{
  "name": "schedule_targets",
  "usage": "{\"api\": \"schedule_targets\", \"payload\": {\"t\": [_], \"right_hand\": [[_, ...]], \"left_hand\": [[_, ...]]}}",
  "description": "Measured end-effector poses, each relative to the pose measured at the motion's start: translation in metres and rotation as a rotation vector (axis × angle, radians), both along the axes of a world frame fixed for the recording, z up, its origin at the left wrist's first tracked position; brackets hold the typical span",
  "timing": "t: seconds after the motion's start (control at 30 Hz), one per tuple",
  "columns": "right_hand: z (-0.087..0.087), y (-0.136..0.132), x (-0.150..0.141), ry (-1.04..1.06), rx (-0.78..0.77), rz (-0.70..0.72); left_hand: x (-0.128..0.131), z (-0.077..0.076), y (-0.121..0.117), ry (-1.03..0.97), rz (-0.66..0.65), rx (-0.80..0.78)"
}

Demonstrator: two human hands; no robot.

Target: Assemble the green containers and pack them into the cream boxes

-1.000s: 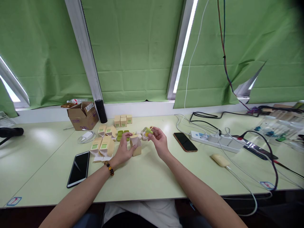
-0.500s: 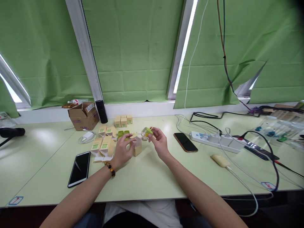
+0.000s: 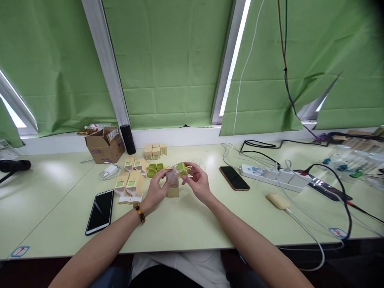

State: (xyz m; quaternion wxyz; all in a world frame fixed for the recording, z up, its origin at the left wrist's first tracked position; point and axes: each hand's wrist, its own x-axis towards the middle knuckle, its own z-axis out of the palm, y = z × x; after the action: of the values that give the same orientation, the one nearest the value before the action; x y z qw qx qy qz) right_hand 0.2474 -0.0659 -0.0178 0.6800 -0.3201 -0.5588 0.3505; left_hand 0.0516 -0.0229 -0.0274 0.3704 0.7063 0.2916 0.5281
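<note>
My left hand (image 3: 156, 190) is closed around the side of a small cream carton (image 3: 173, 192) that stands upright on the table with its top open. My right hand (image 3: 198, 185) pinches a small clear jar with a green lid and a loop (image 3: 181, 169). The jar is tilted, its clear end toward the carton's open top; whether they touch I cannot tell. Left of my left hand lie several open cream cartons (image 3: 135, 184) with green windows. Several green lids (image 3: 155, 168) sit just beyond my left hand.
Several closed small boxes (image 3: 155, 152) stand at the back. A cardboard box (image 3: 105, 148) and black cylinder (image 3: 128, 140) are at the back left. One phone (image 3: 100, 211) lies left, another (image 3: 234, 178) right. A power strip (image 3: 274, 178) with cables and a cream case (image 3: 278, 201) lie farther right.
My right hand has brought the jar slightly left and turned it, so its clear end now points at the carton. My left hand has shifted slightly on the carton, whose opening shows more.
</note>
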Motion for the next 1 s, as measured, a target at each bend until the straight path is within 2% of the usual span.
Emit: {"api": "schedule_targets", "payload": {"t": [0.17,0.3,0.47,0.63,1.0], "right_hand": [[-0.005,-0.004,-0.006,-0.163,-0.047,0.006],[-0.005,-0.005,-0.005,-0.368,0.001,-0.102],[0.000,-0.006,0.003,-0.503,0.055,-0.176],[-0.001,-0.006,0.005,-0.653,0.027,-0.138],[-0.011,-0.006,0.000,-0.697,0.051,-0.051]], "left_hand": [[0.002,-0.001,-0.002,0.004,-0.045,-0.075],[0.001,0.001,0.000,-0.028,-0.041,-0.099],[-0.004,-0.002,0.008,0.031,-0.017,-0.066],[-0.005,-0.006,0.011,0.083,-0.022,-0.054],[-0.003,-0.007,0.010,0.157,-0.006,-0.013]]}}
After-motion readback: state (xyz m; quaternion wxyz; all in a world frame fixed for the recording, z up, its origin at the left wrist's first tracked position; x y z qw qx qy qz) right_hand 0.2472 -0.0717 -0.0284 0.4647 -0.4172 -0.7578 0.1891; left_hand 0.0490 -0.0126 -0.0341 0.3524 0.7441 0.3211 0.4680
